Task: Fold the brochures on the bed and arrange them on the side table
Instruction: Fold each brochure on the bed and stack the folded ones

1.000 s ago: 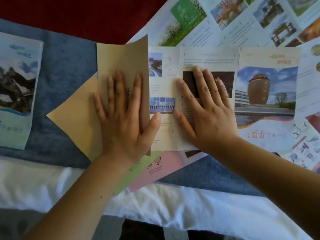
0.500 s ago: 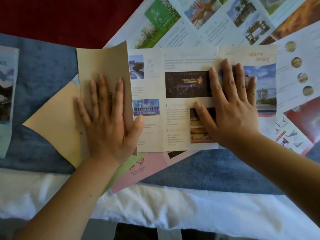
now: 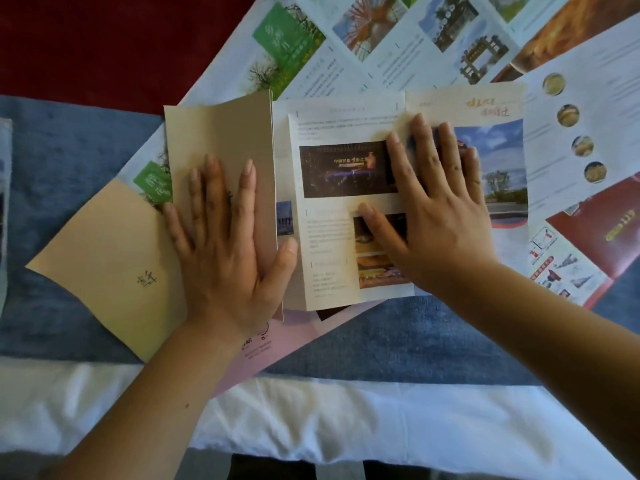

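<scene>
White sheet (image 3: 346,427) lies closest, along the near edge of the bed (image 3: 519,431). Just past it is a blue blanket (image 3: 415,341), and all the papers lie on top of that. A pink brochure (image 3: 287,344) pokes out toward the sheet from under the other papers. To the left, a tan brochure (image 3: 104,265) lies tilted, with one corner pointing left.

In the middle is the open brochure (image 3: 329,244), lying on the bed. Its tan flap (image 3: 221,133) is folded over on the left side. The left hand (image 3: 228,251) lies flat on that flap. Its fingers (image 3: 247,195) are straight and spread. They press down and grab nothing. The thumb reaches past the flap's edge.

The right hand (image 3: 440,216) lies flat on the same brochure, further right. Its fingers (image 3: 426,147) are straight too and hold nothing. They cross the fold between the page with the dark picture and the page with the blue sky picture. The thumb rests on the page with the dark picture.

On the right, a red brochure (image 3: 595,237) lies tilted beside the open one. Past it is a white brochure (image 3: 595,98) with four round pictures. Farthest away, a big brochure (image 3: 311,71) with a green square is spread out, partly under the open brochure. A dark red cover (image 3: 104,46) fills the far left corner.
</scene>
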`<state>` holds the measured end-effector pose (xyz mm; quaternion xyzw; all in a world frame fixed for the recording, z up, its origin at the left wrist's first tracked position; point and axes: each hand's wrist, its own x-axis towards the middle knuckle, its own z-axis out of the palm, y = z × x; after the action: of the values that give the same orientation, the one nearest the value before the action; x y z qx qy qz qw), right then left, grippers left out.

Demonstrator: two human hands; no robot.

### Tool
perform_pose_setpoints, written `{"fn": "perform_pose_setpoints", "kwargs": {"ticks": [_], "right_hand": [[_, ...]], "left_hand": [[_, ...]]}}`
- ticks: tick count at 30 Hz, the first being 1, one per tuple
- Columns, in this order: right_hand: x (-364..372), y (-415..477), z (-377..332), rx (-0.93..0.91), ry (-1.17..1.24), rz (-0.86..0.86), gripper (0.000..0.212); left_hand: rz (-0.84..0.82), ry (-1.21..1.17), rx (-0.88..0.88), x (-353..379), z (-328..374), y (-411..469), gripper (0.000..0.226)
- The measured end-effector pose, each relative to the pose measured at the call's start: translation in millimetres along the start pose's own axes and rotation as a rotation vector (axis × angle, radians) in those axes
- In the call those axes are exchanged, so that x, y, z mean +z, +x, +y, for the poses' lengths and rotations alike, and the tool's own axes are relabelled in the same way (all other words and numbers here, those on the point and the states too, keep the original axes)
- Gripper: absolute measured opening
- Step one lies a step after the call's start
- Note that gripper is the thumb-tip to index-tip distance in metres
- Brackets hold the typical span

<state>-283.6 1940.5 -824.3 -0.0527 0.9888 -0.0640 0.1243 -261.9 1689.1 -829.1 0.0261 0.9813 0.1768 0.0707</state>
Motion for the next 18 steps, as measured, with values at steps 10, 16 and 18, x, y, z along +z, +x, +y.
{"fn": "perform_pose_setpoints", "kwargs": {"ticks": [10,16,18], "right_hand": [[-0.7,-9.1,32.9,0.071,-0.01,0.011,0.091],[-0.1,-7.9,26.7,0.091,0.01,0.022,0.09],[-2.4,-8.0,28.8,0.082,0.019,0.023,0.09]], "left_hand": [[-0.018,-0.029,0.034,1.1,12.5,1.2,0.086],[-0.024,-0.095,0.03,2.0,34.2,6.1,0.086],[-0.03,-0.082,0.019,2.1,40.3,7.8,0.087]]}}
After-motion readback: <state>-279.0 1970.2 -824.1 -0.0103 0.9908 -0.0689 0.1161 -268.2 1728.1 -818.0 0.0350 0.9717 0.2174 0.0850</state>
